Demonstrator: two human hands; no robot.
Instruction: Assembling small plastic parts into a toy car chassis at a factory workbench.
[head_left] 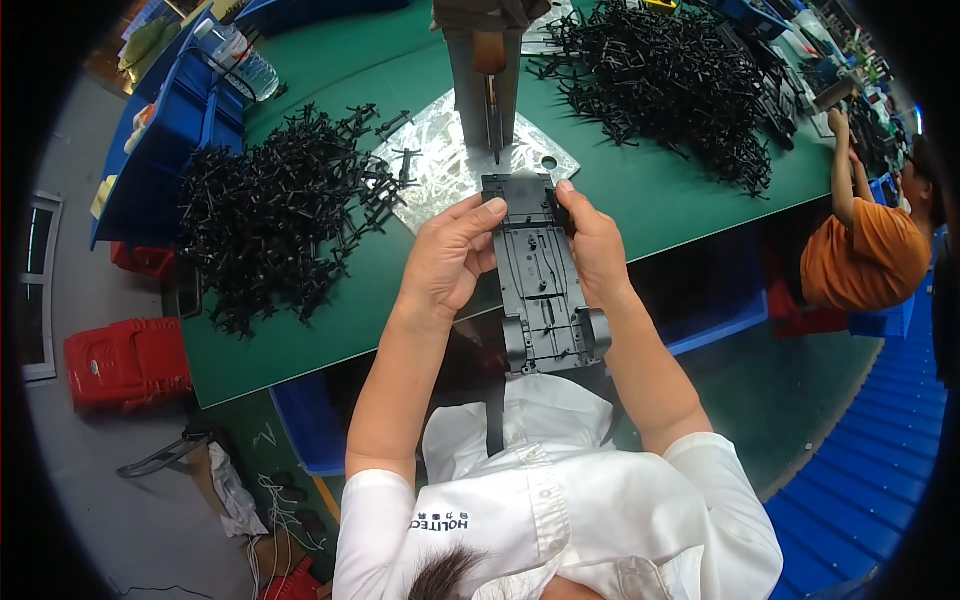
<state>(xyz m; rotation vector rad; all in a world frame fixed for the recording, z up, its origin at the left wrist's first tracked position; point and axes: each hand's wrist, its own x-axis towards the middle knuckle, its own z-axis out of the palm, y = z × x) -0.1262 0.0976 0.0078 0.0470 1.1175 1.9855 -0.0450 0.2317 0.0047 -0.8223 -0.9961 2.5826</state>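
A long black plastic chassis plate (541, 270) with ribs, small posts and two curved arches at its near end lies between my hands. My left hand (452, 250) grips its left edge near the far end, thumb on top. On the opposite edge my right hand (596, 240) is closed round the plate, its thumb by the far corner. The far end of the plate is over the shiny metal sheet (440, 150) on the bench. Just beyond it, the pointed tip of a vertical driver tool (493, 110) hangs down from a grey stand.
Heaps of small black plastic parts lie left (275, 215) and right (660, 80) on the green bench (400, 315). Blue bins (165, 140) and a plastic bottle (237, 60) stand at the far left. A person in an orange shirt (868, 255) works at the right.
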